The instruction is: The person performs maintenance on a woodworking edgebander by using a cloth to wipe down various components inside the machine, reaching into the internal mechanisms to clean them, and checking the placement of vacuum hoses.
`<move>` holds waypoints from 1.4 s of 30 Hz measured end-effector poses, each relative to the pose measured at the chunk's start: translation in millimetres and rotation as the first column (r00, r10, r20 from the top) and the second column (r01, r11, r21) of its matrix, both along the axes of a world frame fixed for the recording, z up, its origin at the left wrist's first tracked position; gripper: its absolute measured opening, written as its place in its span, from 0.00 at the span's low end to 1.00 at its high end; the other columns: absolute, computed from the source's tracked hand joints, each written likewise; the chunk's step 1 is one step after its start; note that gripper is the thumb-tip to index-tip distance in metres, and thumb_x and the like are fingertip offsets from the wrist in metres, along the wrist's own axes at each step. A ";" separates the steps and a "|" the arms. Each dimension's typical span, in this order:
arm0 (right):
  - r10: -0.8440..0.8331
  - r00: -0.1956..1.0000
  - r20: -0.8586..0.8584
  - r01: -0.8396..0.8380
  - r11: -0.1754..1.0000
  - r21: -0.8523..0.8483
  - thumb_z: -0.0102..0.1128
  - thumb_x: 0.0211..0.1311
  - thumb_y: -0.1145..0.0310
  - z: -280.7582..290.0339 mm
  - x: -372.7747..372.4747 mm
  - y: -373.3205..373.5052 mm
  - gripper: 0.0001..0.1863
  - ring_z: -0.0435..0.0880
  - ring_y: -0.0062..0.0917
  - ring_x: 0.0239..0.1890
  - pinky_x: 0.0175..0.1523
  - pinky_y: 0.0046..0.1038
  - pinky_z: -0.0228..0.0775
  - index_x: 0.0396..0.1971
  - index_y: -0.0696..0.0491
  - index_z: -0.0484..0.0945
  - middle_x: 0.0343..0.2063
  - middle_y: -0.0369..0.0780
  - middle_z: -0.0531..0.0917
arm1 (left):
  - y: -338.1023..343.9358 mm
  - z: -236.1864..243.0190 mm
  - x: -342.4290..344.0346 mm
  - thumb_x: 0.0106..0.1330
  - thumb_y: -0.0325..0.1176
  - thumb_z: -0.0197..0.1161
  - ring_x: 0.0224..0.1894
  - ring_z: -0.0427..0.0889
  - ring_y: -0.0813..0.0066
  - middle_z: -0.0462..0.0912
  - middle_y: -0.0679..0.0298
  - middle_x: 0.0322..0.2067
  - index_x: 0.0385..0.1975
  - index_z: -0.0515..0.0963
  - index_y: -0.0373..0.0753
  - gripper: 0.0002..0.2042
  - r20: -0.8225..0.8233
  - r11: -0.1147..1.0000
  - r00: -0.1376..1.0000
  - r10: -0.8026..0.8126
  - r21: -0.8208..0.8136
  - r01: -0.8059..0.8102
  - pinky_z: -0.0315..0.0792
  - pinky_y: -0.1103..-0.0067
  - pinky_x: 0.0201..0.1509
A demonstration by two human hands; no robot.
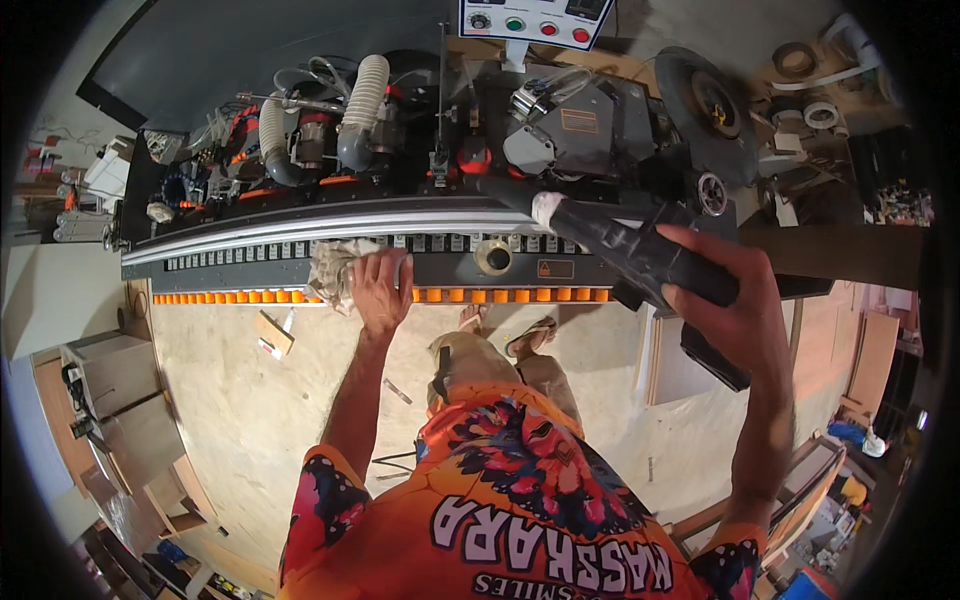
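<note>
My left hand (382,287) presses a crumpled beige cloth (335,275) onto the front rail of a long black machine (630,140), along a row of small metal pads and orange rollers (460,295). My right hand (725,295) grips a black hand tool (620,250), apparently a blower, by its handle. Its long nozzle, wrapped with a white band, points up-left over the silver guide bar toward the machine's inner parts; whether it touches them I cannot tell. A dark round knob (497,258) sits on the rail between my hands.
A control panel (530,22) stands at the back, above grey hoses (365,95) and motors. A large dark wheel (705,105) is at the back right. Wooden cabinets (130,440) stand at the left, boards (870,365) at the right. My sandalled feet are on the pale floor (240,380).
</note>
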State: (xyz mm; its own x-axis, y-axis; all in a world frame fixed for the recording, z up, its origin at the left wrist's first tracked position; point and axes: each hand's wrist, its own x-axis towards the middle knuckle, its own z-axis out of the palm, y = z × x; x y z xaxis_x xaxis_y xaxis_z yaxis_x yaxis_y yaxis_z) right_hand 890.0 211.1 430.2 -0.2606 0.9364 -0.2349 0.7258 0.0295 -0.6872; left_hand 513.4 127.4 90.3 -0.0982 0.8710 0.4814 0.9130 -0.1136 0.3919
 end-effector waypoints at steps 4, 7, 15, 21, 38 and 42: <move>0.088 0.996 -0.016 -0.087 0.994 0.066 0.67 0.53 0.75 -5.1 -10.2 15.6 0.25 0.77 0.13 0.28 0.35 0.22 0.72 0.55 0.57 0.84 0.28 0.38 0.86 | 30.5 9.6 -9.2 0.65 0.30 0.68 0.38 0.77 0.57 0.81 0.63 0.35 0.37 0.81 0.42 0.04 -0.037 0.997 0.999 0.031 0.067 -0.028 0.69 0.62 0.45; 0.076 0.996 -0.051 -0.076 0.997 0.003 0.67 0.52 0.74 -2.4 -6.2 31.4 0.26 0.78 0.14 0.28 0.35 0.23 0.73 0.56 0.56 0.84 0.28 0.38 0.86 | 34.9 17.1 -9.8 0.65 0.31 0.69 0.36 0.76 0.56 0.81 0.61 0.34 0.35 0.81 0.41 0.04 -0.030 0.999 0.999 0.015 0.049 -0.013 0.71 0.62 0.42; -0.144 0.951 -0.274 0.141 0.990 -0.032 0.69 0.48 0.74 0.1 57.7 17.2 0.31 0.82 0.14 0.31 0.36 0.17 0.74 0.58 0.56 0.83 0.37 0.39 0.88 | -4.1 12.3 -4.4 0.65 0.29 0.69 0.40 0.84 0.53 0.86 0.57 0.38 0.46 0.83 0.41 0.11 0.036 0.976 0.994 0.107 -0.193 -0.098 0.75 0.61 0.47; -0.248 0.699 -0.671 0.526 0.814 0.247 0.68 0.58 0.69 -96.8 166.0 -68.3 0.39 0.84 0.31 0.31 0.35 0.27 0.76 0.68 0.65 0.64 0.34 0.49 0.86 | -25.9 -3.1 -28.3 0.59 0.40 0.75 0.59 0.75 0.48 0.79 0.53 0.54 0.58 0.78 0.46 0.25 -0.202 0.858 0.863 0.463 -0.142 -0.493 0.68 0.57 0.62; -0.406 0.074 -0.911 0.985 0.175 0.002 0.63 0.62 0.81 -290.8 120.7 2.2 0.36 0.80 0.24 0.48 0.53 0.28 0.79 0.71 0.54 0.65 0.48 0.43 0.80 | 57.7 96.6 -18.2 0.63 0.40 0.72 0.52 0.79 0.46 0.81 0.52 0.45 0.49 0.80 0.40 0.18 -0.463 0.992 0.884 0.067 -0.067 -0.110 0.73 0.56 0.50; -0.361 -0.085 -0.928 0.978 0.148 -0.147 0.64 0.63 0.81 -299.1 98.3 25.7 0.36 0.78 0.24 0.51 0.57 0.27 0.76 0.71 0.53 0.64 0.50 0.42 0.79 | 121.3 101.3 -30.5 0.63 0.38 0.71 0.47 0.84 0.51 0.83 0.55 0.44 0.47 0.82 0.44 0.15 -0.512 0.921 0.795 -0.327 -0.362 0.146 0.78 0.58 0.49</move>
